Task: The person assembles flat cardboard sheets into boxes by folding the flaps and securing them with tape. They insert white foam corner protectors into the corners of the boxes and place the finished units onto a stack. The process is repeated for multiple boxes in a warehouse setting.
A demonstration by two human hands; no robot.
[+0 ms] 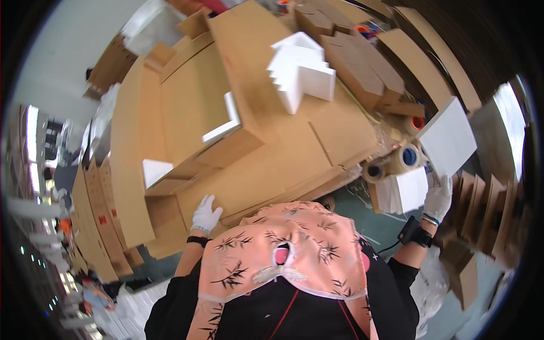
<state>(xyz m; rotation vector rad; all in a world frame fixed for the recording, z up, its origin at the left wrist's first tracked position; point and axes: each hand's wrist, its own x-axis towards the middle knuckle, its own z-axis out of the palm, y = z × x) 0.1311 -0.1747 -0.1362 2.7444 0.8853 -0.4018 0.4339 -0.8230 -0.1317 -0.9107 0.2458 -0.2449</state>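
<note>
My left hand (208, 215), in a white glove, has its fingers apart over the near edge of the cardboard on the table, beside a large open carton (190, 102). White foam corner pieces (224, 126) sit on the carton's near rim, with another foam piece (156, 171) at its near left corner. Out to the right, my gloved right hand (438, 198) grips the lower corner of a flat white foam sheet (450, 139), which stands tilted above it. The fingertips are partly hidden there. Just left of that hand lies a stack of white sheets (403, 190).
Folded white foam pieces (300, 71) stand on the cardboard right of the carton. Rolls of clear tape (405, 157) lie near the table's right end. Long brown cartons (357, 71) fill the far right, and upright cardboard pieces (481, 212) stand beyond my right hand.
</note>
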